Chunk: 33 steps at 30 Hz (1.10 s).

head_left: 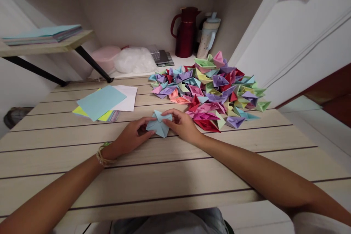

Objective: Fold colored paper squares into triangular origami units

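Observation:
A half-folded light blue paper piece (159, 124) lies on the wooden slatted table (170, 168) between both hands. My left hand (131, 136) pinches its left side, fingers closed on the paper. My right hand (182, 123) grips its right edge, with the thumb and fingers pressed on an upper flap. A bracelet circles my left wrist. Just right of my right hand sits a big pile of folded paper boats (214, 89) in pink, purple, green, blue and red.
A stack of flat coloured sheets (102, 103), blue on top, lies at the left. At the back stand a dark red jug (187, 31), a pale bottle (207, 36), a pink box (105, 56) and a white bag (134, 60). A side shelf (46, 42) holds paper.

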Each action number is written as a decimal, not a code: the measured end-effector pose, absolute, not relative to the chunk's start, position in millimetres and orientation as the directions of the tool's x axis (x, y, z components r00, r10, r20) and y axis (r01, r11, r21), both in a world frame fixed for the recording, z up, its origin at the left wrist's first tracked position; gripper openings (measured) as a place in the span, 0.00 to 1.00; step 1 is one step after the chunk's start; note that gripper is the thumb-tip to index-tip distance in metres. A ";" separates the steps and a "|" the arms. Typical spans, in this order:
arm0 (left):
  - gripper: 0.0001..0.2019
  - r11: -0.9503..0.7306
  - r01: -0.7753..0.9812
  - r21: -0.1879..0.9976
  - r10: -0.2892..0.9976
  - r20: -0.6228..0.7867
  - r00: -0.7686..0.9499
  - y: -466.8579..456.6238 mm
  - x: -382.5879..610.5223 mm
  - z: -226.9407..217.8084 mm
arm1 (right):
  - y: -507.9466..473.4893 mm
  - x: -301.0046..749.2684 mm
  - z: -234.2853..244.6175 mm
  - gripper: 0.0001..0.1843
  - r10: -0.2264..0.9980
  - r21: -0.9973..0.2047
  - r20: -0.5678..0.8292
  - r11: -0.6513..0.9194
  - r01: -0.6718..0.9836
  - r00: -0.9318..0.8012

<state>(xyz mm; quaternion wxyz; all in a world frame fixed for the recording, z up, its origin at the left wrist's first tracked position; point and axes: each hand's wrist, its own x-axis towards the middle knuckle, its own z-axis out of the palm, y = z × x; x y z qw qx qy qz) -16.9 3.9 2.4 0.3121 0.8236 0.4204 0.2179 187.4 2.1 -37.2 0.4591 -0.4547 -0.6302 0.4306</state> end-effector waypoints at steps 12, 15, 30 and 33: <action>0.18 -0.462 0.534 0.708 0.823 0.117 0.556 3.9 -15.8 2.0 | -5.7 188.0 -26.1 0.14 0.962 -0.939 0.189 0.235 0.251 -0.195; 0.19 -0.459 0.531 0.712 0.822 0.113 0.558 4.3 -15.9 2.1 | -6.2 187.1 -26.4 0.14 0.962 -0.938 0.194 0.239 0.252 -0.191; 0.20 -0.436 0.517 0.736 0.826 0.100 0.554 4.0 -16.2 0.2 | -6.7 186.7 -27.9 0.14 0.966 -0.946 0.177 0.220 0.238 -0.189; 0.19 -0.439 0.519 0.733 0.825 0.101 0.555 4.0 -16.4 0.7 | -6.5 187.2 -27.9 0.14 0.965 -0.941 0.183 0.227 0.250 -0.189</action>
